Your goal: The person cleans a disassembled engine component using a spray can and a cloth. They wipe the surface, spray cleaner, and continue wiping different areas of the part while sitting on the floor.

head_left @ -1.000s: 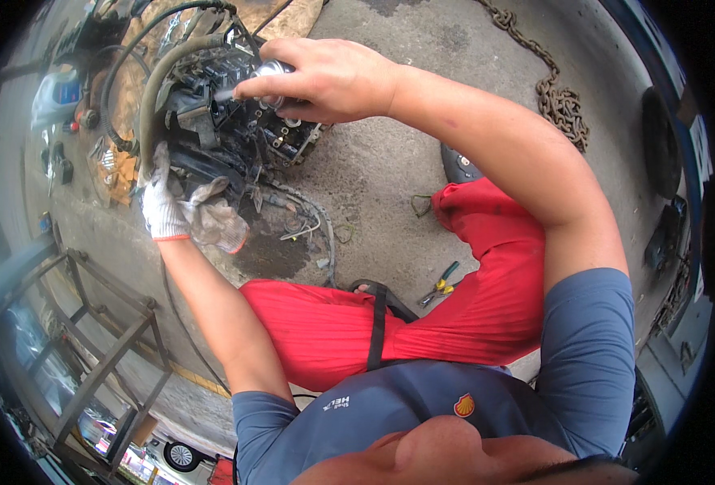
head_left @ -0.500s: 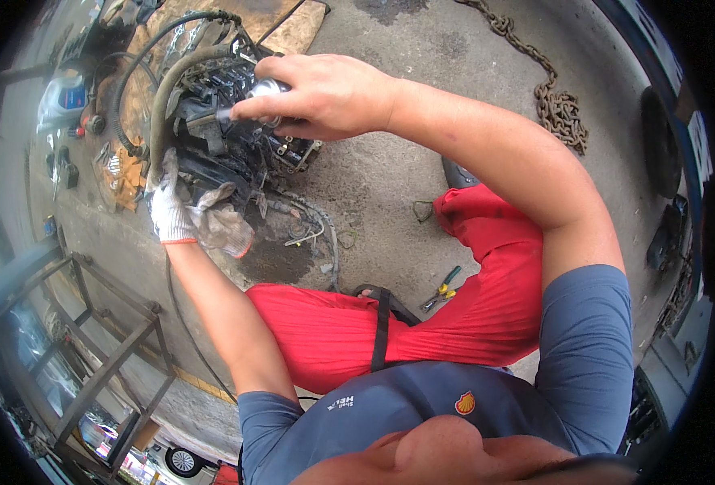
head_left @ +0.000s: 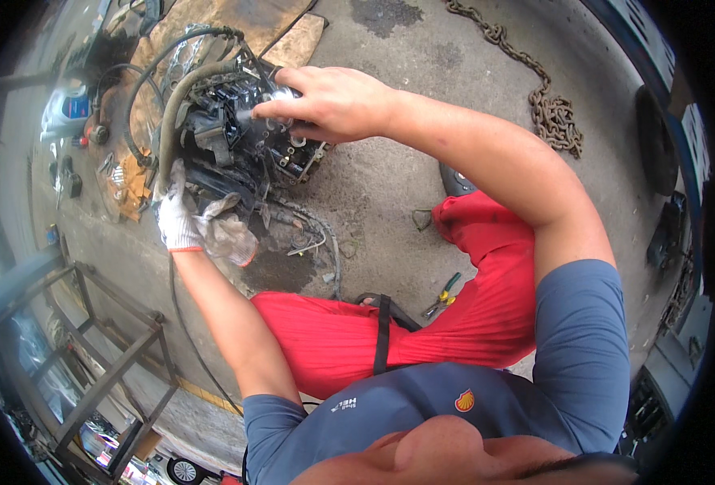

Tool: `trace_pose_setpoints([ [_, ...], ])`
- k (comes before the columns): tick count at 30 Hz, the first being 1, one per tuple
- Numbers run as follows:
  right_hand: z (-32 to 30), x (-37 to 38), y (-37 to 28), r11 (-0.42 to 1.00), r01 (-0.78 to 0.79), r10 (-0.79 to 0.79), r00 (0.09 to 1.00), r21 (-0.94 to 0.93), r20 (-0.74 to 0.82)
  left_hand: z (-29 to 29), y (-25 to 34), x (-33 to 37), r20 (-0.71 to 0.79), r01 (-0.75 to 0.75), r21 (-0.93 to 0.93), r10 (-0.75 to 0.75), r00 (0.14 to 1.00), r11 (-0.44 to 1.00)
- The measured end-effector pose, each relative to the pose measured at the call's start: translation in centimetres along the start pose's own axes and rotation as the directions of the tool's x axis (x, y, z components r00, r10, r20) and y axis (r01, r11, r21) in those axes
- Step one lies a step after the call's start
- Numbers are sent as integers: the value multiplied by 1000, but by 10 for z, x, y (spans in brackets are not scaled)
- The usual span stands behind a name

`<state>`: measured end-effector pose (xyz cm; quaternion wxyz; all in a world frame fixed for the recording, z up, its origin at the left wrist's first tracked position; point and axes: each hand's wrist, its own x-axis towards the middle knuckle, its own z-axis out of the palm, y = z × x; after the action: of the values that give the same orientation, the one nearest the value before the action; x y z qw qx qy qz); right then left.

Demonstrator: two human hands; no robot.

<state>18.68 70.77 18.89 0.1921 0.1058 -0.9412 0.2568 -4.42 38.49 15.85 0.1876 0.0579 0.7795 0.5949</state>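
Note:
My right hand [head_left: 333, 101], bare, is closed around a silver spray can [head_left: 286, 91], mostly hidden under the fingers. Its index finger reaches toward the nozzle, and a faint whitish blur shows in front. Below the can lies a dark, greasy engine assembly [head_left: 212, 129] with black and metal parts. My left hand [head_left: 176, 218], in a white knit glove, is closed at the lower end of a thick greyish hose [head_left: 168, 133] that arches over the assembly's left side. A second dirty white glove [head_left: 228, 234] with an orange cuff hangs or lies beside that hand; what carries it is unclear.
Pliers [head_left: 441, 297] with yellow-green handles lie on the concrete by my leg. A rusty chain [head_left: 555, 121] is heaped at the far right. Stained cardboard [head_left: 204, 20], a white plastic jug [head_left: 68, 109] and a metal frame [head_left: 119, 356] stand or lie around the left side.
The view has shifted slightly, so the engine assembly sits a little lower and to the right. My right hand still holds the can, now more covered; my left hand keeps its hold on the hose.

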Motion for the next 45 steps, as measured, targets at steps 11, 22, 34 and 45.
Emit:
trace_pose_setpoints([
  [11, 8, -3, 3, 993, -89, 95, 992, -75, 82, 9, 12, -11, -19, 10, -59, -11, 1000, 998],
  [22, 19, 0, 13, 985, -128, 140, 985, -118, 101, 2, 3, -6, -1, -13, -46, 12, 1000, 999],
  [34, 32, -3, 29, 976, -167, 165, 986, -141, -27, -7, 1, -9, 23, -9, -84, 11, 1000, 996],
  [45, 29, -10, 29, 982, -166, 173, 981, -88, 91, -4, 5, -12, 43, -40, -95, 44, 998, 995],
])
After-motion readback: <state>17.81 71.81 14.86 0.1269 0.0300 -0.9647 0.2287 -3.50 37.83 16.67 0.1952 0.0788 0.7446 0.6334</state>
